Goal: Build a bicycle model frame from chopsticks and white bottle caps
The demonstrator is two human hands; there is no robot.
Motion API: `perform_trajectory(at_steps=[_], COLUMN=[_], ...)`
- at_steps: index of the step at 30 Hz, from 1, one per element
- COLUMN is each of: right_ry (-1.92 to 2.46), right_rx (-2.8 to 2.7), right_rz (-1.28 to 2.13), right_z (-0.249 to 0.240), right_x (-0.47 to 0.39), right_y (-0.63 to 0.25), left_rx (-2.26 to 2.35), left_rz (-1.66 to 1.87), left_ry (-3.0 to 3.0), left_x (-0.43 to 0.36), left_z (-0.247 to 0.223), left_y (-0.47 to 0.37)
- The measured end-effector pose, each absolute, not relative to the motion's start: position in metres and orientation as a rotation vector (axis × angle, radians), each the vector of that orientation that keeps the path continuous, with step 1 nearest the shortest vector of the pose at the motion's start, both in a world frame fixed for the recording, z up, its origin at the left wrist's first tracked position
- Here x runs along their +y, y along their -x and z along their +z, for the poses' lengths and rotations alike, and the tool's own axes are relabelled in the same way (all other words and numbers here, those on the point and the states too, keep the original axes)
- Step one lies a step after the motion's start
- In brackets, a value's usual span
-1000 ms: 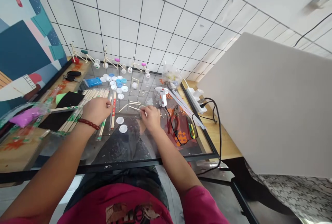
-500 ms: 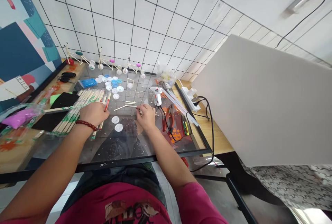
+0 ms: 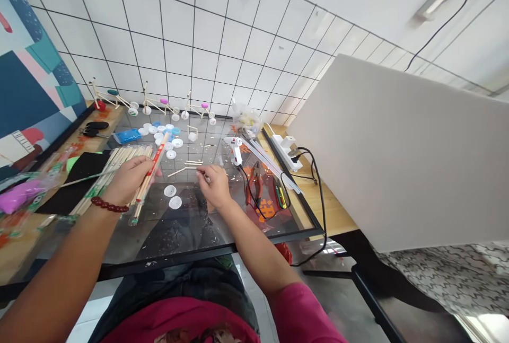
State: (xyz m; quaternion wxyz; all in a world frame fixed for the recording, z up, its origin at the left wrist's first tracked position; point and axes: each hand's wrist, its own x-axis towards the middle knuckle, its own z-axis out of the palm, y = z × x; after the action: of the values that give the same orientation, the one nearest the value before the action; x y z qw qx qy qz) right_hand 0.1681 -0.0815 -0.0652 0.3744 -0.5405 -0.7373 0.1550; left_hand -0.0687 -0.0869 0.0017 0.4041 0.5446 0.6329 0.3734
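My left hand (image 3: 131,176) is closed round a chopstick packet with a red label (image 3: 156,160), lifted at a slant over the table. Beneath and left of it lie several wrapped chopsticks (image 3: 93,194). My right hand (image 3: 214,184) rests on the dark glass tabletop, its fingers pinched at the end of a short thin stick (image 3: 191,168); whether they grip it is hard to see. More short sticks lie beside it. Two white discs (image 3: 172,196) are between my hands, and several white and blue discs (image 3: 170,144) lie farther back.
Small stick models (image 3: 153,107) stand along the wall. A white glue gun (image 3: 234,149), clear glue sticks (image 3: 274,165), red-handled pliers (image 3: 254,186), a yellow-green cutter (image 3: 281,194) and a white power strip (image 3: 286,149) are on the right. A blue packet (image 3: 128,135) lies at the back left.
My left hand has shifted left and turned, raising the red-labelled packet off the pile. My right hand stays near the short sticks. The camera view has shifted slightly.
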Motion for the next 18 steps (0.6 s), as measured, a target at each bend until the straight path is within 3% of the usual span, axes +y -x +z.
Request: perform_trajectory(at_steps=[2,8,18], right_ry=[1.275,0.975,0.99], right_rx=[-1.766,-1.24,-1.062], right_rz=[0.586,1.178,1.176], right_z=[-0.066,-0.058,-0.042], right_x=[-0.08,-0.077,-0.081], right_y=[-0.164,-0.162,-0.173], left_rx=[1.376,1.07,0.959], left_rz=[1.0,0.753,0.63], left_ry=[-1.127,-1.262,-1.053], left_x=[-0.091,-0.113,-0.13], left_z=[-0.004,-0.012,-0.023], left_y=[0.054,0.021,0.002])
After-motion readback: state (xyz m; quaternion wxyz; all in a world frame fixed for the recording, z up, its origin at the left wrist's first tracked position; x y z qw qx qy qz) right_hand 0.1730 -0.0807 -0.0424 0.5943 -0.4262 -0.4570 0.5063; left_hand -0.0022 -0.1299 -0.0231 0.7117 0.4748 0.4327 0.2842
